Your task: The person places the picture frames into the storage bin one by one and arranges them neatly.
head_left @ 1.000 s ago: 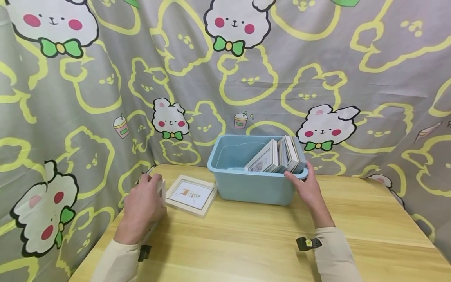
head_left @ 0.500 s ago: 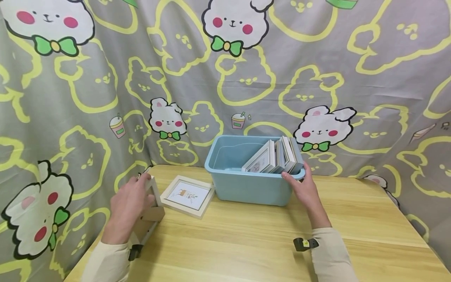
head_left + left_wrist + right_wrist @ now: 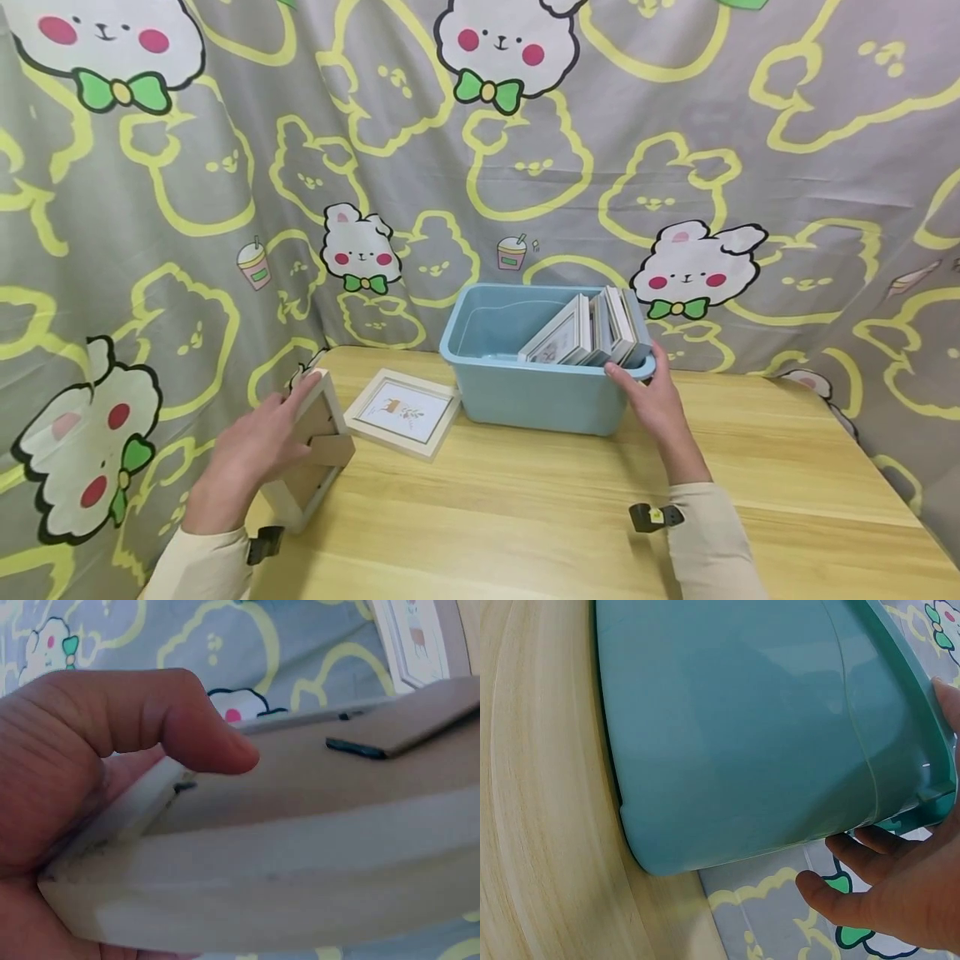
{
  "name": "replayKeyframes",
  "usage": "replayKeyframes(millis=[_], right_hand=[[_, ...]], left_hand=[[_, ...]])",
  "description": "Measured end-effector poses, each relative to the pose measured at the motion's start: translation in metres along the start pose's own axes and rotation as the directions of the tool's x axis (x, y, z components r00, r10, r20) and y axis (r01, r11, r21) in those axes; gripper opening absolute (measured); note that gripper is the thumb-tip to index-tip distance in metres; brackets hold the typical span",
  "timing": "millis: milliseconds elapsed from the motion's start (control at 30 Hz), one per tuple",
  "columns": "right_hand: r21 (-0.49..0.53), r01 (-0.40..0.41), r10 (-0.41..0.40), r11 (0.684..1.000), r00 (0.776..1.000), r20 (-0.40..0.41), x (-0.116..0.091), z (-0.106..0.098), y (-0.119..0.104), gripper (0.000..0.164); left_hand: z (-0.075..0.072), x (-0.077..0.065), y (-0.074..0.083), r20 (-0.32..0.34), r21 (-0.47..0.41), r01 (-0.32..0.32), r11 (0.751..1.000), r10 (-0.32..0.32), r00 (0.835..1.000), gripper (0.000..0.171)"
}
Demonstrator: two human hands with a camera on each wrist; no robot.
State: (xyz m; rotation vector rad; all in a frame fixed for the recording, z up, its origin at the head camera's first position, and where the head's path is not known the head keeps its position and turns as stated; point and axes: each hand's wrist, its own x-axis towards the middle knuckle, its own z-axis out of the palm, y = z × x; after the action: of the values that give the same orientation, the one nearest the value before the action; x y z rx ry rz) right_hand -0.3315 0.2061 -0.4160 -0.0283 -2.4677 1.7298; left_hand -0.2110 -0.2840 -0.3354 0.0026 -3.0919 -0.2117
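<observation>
My left hand (image 3: 251,454) grips the top edge of a pale picture frame (image 3: 321,410), which stands tilted near the table's left edge. Its brown back and fold-out stand (image 3: 332,451) face the bin side. In the left wrist view, the thumb (image 3: 214,742) curls over the frame's border (image 3: 300,862). A second picture frame (image 3: 405,412) lies flat, picture up, beside the bin. At the blue plastic bin (image 3: 536,396), my right hand (image 3: 656,400) holds the right end of the rim, thumb on top. Several picture frames (image 3: 600,329) lean together in the bin's right half.
The wooden table (image 3: 480,517) meets a grey patterned curtain (image 3: 420,183) at the back and left. Black wrist cameras (image 3: 656,517) sit at both sleeves. The bin's left half shows bare inner wall (image 3: 495,325).
My left hand has moved left and towards me along the upright picture frame, so more of its back and stand shows. The right hand stays on the bin's rim.
</observation>
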Motion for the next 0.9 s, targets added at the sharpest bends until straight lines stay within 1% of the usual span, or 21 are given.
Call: replayKeyframes(millis=[133,233,300,400,600,733,900], right_hand=[[0.007,0.010,-0.010,1.000,1.000,-0.007,0.000,-0.001,0.000,0.101],[0.014,0.014,-0.014,1.000,1.000,-0.008,0.000,-0.002,0.001,0.100],[0.016,0.015,-0.014,1.000,1.000,-0.008,0.000,-0.002,0.001,0.100],[0.017,0.015,-0.015,1.000,1.000,-0.008,0.000,-0.002,0.002,0.100],[0.018,0.013,-0.013,1.000,1.000,-0.001,0.000,-0.001,0.001,0.100],[0.007,-0.001,0.001,1.000,1.000,0.004,0.000,-0.001,0.000,0.101],[-0.004,-0.022,0.022,1.000,1.000,0.009,0.000,-0.002,0.000,0.103]], left_hand=[[-0.001,0.001,-0.002,0.040,-0.023,-0.026,0.999,0.027,0.999,0.099],[-0.001,0.002,-0.002,0.032,-0.056,-0.028,0.998,0.030,0.999,0.096],[0.000,0.001,-0.001,0.004,-0.080,-0.033,0.996,0.033,0.999,0.093],[0.002,0.002,0.000,-0.054,-0.095,-0.047,0.994,0.042,0.998,0.089],[0.003,0.003,0.004,-0.157,-0.072,-0.078,0.994,0.066,0.985,0.084],[0.002,0.003,0.008,-0.203,-0.060,-0.095,0.994,0.081,0.976,0.081],[0.000,0.005,0.016,-0.241,-0.072,-0.098,0.993,0.078,0.967,0.075]])
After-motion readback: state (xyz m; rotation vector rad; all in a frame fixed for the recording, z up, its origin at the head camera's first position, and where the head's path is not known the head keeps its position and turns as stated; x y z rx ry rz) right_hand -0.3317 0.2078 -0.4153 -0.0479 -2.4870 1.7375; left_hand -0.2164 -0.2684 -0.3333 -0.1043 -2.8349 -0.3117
